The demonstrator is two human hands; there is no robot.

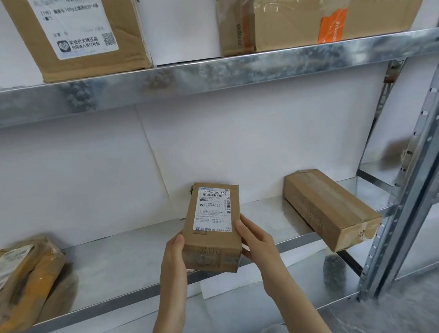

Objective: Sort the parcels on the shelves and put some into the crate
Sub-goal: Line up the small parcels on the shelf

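A small brown cardboard parcel with a white shipping label on top lies at the front of the middle metal shelf. My left hand grips its left side, thumb on the top edge. My right hand holds its right side, fingers curled under. The parcel's near end juts out past the shelf's front edge. No crate is in view.
A long brown box lies to the right, overhanging the shelf edge. Brown and yellow padded bags sit at the far left. Two big cartons stand on the upper shelf. A steel upright rises at the right.
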